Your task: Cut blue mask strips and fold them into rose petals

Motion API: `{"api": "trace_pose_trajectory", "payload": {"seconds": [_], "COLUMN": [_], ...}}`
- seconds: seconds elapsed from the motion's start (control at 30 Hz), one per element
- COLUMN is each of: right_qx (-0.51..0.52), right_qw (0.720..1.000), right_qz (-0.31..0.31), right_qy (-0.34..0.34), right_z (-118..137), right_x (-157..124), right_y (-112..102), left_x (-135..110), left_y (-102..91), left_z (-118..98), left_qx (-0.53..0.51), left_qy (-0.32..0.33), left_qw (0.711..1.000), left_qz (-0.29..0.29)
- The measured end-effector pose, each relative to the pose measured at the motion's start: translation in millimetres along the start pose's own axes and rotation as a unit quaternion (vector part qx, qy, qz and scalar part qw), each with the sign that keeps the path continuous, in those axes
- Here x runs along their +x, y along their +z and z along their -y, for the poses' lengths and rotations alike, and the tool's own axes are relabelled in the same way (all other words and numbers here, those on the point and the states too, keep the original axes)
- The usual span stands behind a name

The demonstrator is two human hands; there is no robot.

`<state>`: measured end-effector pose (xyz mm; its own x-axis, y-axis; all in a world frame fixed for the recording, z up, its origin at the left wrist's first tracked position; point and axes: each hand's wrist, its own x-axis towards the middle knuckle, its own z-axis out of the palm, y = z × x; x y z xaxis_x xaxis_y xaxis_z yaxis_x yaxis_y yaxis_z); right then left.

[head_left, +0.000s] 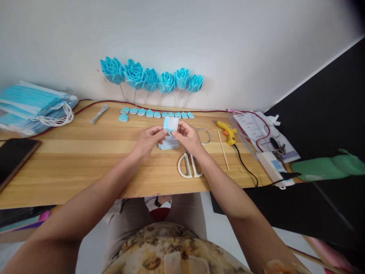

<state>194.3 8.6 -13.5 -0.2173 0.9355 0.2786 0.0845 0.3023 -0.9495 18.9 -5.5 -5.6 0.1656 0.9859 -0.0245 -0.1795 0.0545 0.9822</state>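
Both my left hand (150, 137) and my right hand (188, 136) grip a small blue and white piece of mask fabric (172, 123) by its lower part, thumbs nearly meeting at the front. Part of the piece looks folded over on its left side. Below it on the table lies a stack of similar white-blue pieces (169, 144), partly covered by my fingers. Scissors with white handles (186, 169) lie beside my right wrist, their blades hidden. Just behind my hands, small folded blue petals (149, 113) form a row, with one more petal (123, 118) in front at the left.
Several blue fabric flowers (151, 80) on sticks lean on the wall. At right lie a roll of tape (204, 136), a wooden stick (222, 150), a yellow glue gun (228, 131), a power strip (275, 169) and a green bottle (325, 168). Masks (31, 104) and a phone (17, 158) lie left.
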Motion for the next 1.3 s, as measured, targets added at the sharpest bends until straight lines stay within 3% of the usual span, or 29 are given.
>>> {"api": "trace_pose_trajectory", "payload": {"seconds": [0.23, 0.4, 0.63, 0.97, 1.17, 1.3], "right_qx": [0.013, -0.007, -0.055, -0.040, -0.063, -0.079], "right_qw": [1.000, 1.000, 0.998, 0.999, 0.998, 0.995], "right_qz": [0.010, 0.000, -0.028, 0.008, -0.009, 0.010], "right_qy": [0.016, 0.028, -0.003, 0.008, -0.012, -0.063], "right_z": [4.8, 5.3, 2.2, 8.8, 6.2, 6.7], "right_x": [-0.5, -1.7, -1.7, -2.3, -1.3, -0.6], "right_y": [-0.8, -2.9, -4.1, -5.7, -7.9, -9.7], "left_x": [-0.4, -2.8, -1.3, -0.2, -1.3, -2.1], "left_y": [-1.8, -0.5, -1.8, -0.7, -1.7, -2.8], "left_z": [-1.1, -4.0, -2.2, -3.9, -6.1, -7.4], "left_qx": [0.023, 0.084, 0.084, 0.086, 0.082, 0.060], "left_qy": [-0.002, -0.011, -0.019, -0.032, -0.032, -0.037], "left_qw": [1.000, 0.996, 0.995, 0.995, 0.995, 0.996], "left_qz": [0.002, 0.034, 0.048, 0.047, 0.038, 0.050]}}
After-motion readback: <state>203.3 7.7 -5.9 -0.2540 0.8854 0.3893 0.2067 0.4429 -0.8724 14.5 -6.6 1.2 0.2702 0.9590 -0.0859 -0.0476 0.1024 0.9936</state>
